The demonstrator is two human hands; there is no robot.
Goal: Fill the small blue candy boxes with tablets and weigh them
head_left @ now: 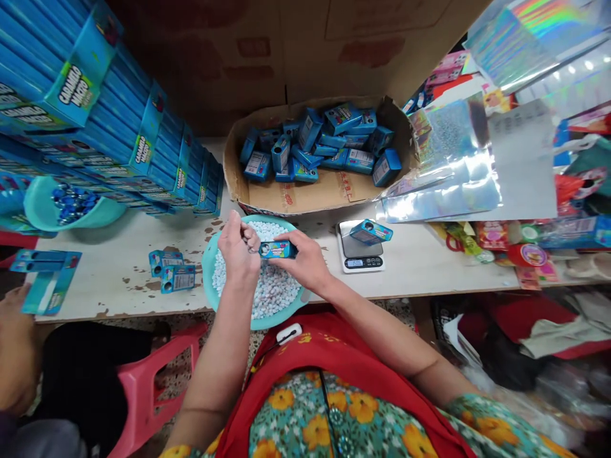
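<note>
Worn white tabletop (pixel 119 267) carries stacked blue cartons (pixel 143 146) at left and a teal bowl (pixel 207 270) of white candies (pixel 272 292) before us. Over the bowl, our left hand (pixel 241 248) pinches its fingers together at the end of a small blue box (pixel 277 249), lying level and bright-lettered, which our right hand (pixel 308 261) clamps. Just right sits a scale (pixel 360 259).

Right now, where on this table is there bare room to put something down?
Bare tabletop lies between the two small boxes and the stacked cartons, and between the scale and the wrapper clutter. The middle is crowded: candy bowl, left hand, right hand holding a blue box, cardboard tray.
</note>
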